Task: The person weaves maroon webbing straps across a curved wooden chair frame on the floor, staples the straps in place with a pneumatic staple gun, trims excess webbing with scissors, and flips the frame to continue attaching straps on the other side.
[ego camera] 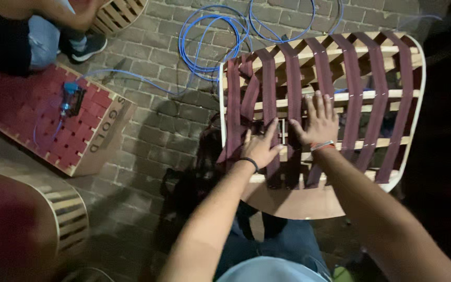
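A pale wooden seat frame (314, 203) stands on a brick floor, with several maroon webbing straps (352, 83) stretched across it. My left hand (261, 148) rests on the straps near the frame's left side, fingers pressed on the webbing there; a dark band is on that wrist. My right hand (317, 121) lies flat with fingers spread on the straps in the middle of the frame, an orange and white band on its wrist. Neither hand grips anything that I can see.
A coiled blue hose (211, 39) lies on the bricks behind the frame. At left, a second frame with woven maroon webbing (58, 130) carries a blue stapler tool (70, 100). Another person's leg and dark shoe (87, 47) are at top left. A curved frame (69, 214) sits lower left.
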